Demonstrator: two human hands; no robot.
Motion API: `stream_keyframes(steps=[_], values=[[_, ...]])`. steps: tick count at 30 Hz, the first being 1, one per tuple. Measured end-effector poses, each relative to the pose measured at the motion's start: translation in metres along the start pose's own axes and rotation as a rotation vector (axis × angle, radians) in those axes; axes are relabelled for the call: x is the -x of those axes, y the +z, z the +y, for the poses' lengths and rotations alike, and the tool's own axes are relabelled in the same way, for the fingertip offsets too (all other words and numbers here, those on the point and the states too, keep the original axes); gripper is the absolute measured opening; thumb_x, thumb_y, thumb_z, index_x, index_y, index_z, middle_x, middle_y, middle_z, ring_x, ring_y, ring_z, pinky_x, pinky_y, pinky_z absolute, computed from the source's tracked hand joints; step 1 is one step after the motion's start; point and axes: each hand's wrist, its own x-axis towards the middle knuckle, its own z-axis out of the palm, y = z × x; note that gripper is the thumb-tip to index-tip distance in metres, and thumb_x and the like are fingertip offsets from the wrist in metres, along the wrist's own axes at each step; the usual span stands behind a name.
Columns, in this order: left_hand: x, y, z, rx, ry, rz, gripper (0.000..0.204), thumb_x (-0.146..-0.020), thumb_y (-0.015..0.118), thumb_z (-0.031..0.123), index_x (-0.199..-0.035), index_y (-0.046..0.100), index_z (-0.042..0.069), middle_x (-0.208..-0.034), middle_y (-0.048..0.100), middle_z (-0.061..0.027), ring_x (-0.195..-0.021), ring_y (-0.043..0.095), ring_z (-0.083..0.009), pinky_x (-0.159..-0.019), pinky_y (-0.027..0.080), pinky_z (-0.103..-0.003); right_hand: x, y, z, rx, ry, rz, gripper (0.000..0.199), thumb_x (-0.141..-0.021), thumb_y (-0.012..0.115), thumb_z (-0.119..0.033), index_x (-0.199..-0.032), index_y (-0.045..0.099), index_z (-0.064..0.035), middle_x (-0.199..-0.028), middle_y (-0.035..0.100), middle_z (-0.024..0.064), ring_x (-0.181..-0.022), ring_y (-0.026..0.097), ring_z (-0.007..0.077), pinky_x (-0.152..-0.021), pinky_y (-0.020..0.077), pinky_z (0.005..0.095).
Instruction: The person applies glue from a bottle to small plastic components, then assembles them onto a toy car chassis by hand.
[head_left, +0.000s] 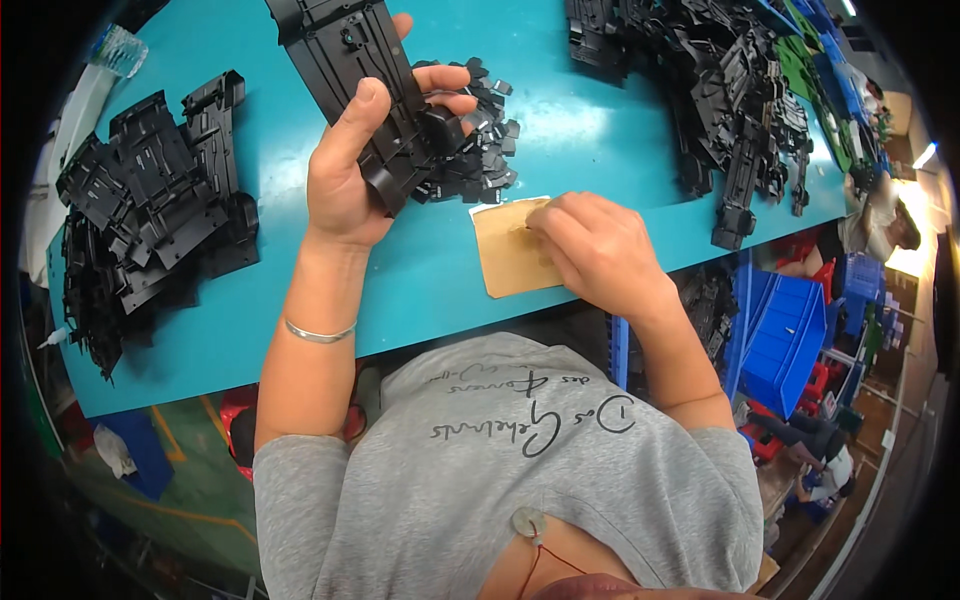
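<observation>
Tilted up above the table, a long black molded plastic part [355, 75] is gripped in my left hand [345, 150], thumb across its face and fingers behind its right edge. My right hand [600, 245] is at a tan, flat square sheet or pad [505, 265] near the table's front edge. Its thumb and index finger are pinched together over the sheet; whatever is between them is too small to make out. Just beyond the sheet lies a heap of small black pieces [490, 150], partly hidden behind my left hand and the part.
Stacked black plastic parts [150, 190] lie on the left of the teal table [590, 140]. A larger pile of them [730, 90] covers the right side. A clear plastic bottle [120, 50] is at the far left. Blue bins [785, 340] stand beyond the right edge.
</observation>
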Motion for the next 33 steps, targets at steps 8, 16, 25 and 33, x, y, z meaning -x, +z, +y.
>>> stream_keyframes(steps=[8, 16, 25, 33], values=[[0.0, -0.001, 0.003, -0.11, -0.027, -0.022, 0.069, -0.098, 0.045, 0.04, -0.148, 0.016, 0.002, -0.124, 0.053, -0.0268, -0.109, 0.06, -0.0316, -0.094, 0.051, -0.045, -0.001, 0.005, 0.001, 0.028, -0.092, -0.101, 0.02, -0.068, 0.067, 0.0, -0.087, 0.064, -0.0064, -0.081, 0.06, 0.0057, -0.069, 0.06, 0.0241, -0.061, 0.0508, 0.0345], [0.002, -0.002, -0.001, -0.143, -0.037, 0.021, 0.072, -0.097, 0.043, 0.045, -0.148, 0.018, 0.002, -0.124, 0.054, -0.0271, -0.109, 0.06, -0.0318, -0.094, 0.051, -0.045, 0.003, 0.02, 0.008, -0.219, 0.052, 0.145, 0.013, -0.071, 0.071, 0.001, -0.08, 0.065, -0.0061, -0.083, 0.058, 0.0051, -0.074, 0.056, 0.024, -0.065, 0.0468, 0.033], [-0.003, -0.001, -0.004, -0.016, -0.041, -0.044, 0.096, -0.087, 0.035, 0.075, -0.147, 0.022, 0.002, -0.125, 0.052, -0.0266, -0.105, 0.062, -0.0323, -0.088, 0.053, -0.047, 0.003, 0.005, 0.01, -0.735, 0.358, 0.16, 0.005, -0.08, 0.068, -0.002, -0.084, 0.065, -0.0021, -0.084, 0.061, 0.0025, -0.075, 0.056, 0.0111, -0.067, 0.0445, 0.0238], [0.006, 0.004, -0.013, 0.178, -0.158, 0.054, 0.09, -0.089, 0.027, 0.074, -0.145, 0.028, 0.004, -0.124, 0.053, -0.0225, -0.1, 0.063, -0.0306, -0.084, 0.054, -0.048, -0.008, 0.001, 0.011, -1.72, 0.76, 0.104, 0.01, -0.089, 0.064, -0.015, -0.088, 0.06, -0.0066, -0.076, 0.054, -0.0032, -0.065, 0.047, 0.0048, -0.057, 0.0364, 0.0194]])
